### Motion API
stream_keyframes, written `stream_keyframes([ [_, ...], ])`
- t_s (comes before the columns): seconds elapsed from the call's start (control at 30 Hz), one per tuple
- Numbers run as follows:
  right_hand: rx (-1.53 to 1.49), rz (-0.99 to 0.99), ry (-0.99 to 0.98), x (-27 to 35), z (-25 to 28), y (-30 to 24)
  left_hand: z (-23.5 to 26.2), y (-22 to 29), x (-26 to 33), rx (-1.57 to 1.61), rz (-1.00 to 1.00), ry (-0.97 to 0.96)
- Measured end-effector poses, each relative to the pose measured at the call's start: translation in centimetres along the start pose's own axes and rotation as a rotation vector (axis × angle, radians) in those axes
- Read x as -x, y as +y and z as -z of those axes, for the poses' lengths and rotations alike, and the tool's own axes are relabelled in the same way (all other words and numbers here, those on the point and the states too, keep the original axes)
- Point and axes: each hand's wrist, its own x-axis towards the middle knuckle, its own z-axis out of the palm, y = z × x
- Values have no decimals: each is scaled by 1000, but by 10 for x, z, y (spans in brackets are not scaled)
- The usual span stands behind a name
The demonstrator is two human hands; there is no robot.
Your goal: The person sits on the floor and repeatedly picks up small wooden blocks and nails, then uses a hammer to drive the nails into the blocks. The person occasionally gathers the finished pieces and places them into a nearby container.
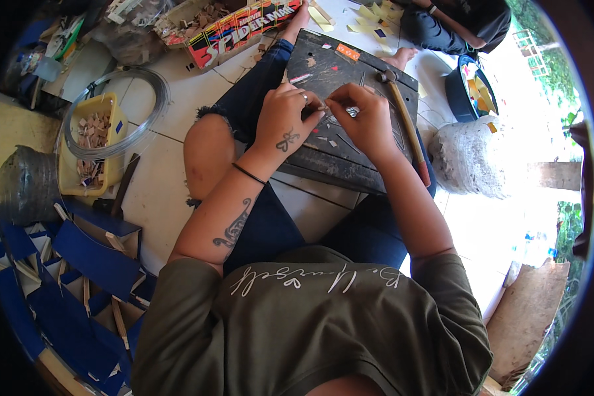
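Over a low dark worktable (317,157), my left hand (286,119) and my right hand (365,122) meet with their fingertips almost touching. Both are closed in a pinch around something tiny and pale, too small to name. Beneath and around my hands, small scraps and thin slivers lie on the worn tabletop, among them a red bit (334,68). A hammer (406,119) with a wooden handle rests along the table's right side, close to my right hand, its head away from me. An orange label (348,52) is at the table's far edge.
On the left, a wire coil (163,99) lies over a yellow basket (121,122) of small wooden pieces. Blue folded boxes (96,261) pile up nearer me. A printed carton (204,49) stands beyond. Another person (459,23) sits far right, near a dark tub (452,86) and white sack (468,158).
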Motion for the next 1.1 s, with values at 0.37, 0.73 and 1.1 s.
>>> stream_keyframes([
  [0.37,-129,-65,58,5,-3,5,1,1,1,-14,44,-47],
  [0.73,-109,-27,71,5,-5,4,1,0,1,-17,30,-33],
  [1.1,-11,89,6,0,-2,-1,0,3,-4,94,7,12],
])
